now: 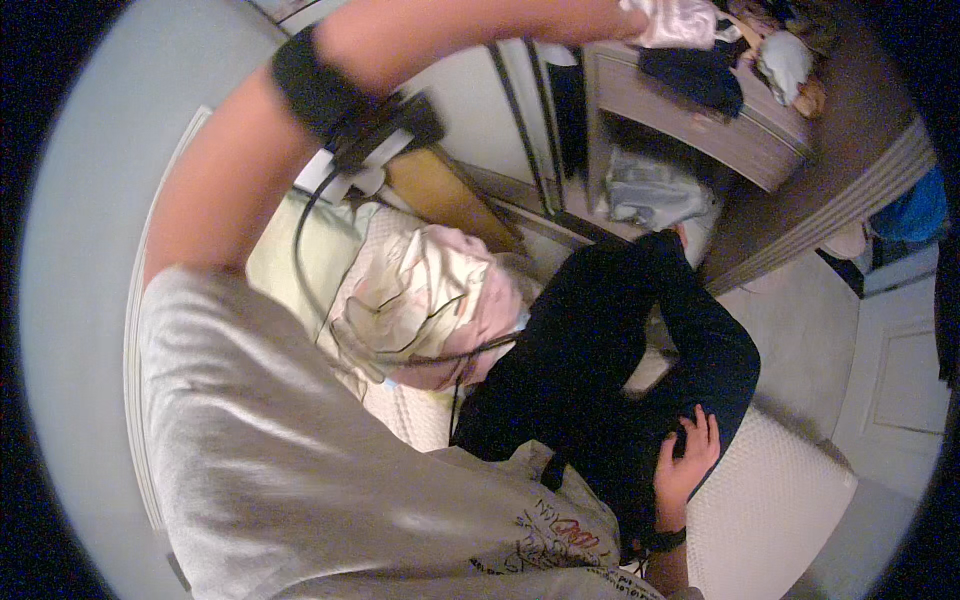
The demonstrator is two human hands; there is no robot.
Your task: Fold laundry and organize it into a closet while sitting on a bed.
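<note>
My left forearm stretches across the top to a shiny pink cloth (679, 22); my left hand (637, 19) is blurred and partly hidden there, so its grip is unclear. Dark cloth (694, 79) hangs just below, over the top of a wooden cabinet (750, 142). My right hand (691, 454) rests on my dark-trousered leg (720, 352), fingers somewhat spread, nothing held. A black band is on my right wrist, another on my left arm. Crumpled pink and cream fabric (450, 292) lies beside my legs, with a black cable (301, 240) looping over it.
A white textured mattress (765, 502) lies under me. A clear plastic bag (652, 191) sits in the cabinet's open compartment. Near the left arm are a dark blurred object (412, 120) and a yellowish-brown panel (442, 187). A white door (900, 375) stands at the right, below blue fabric (911, 202).
</note>
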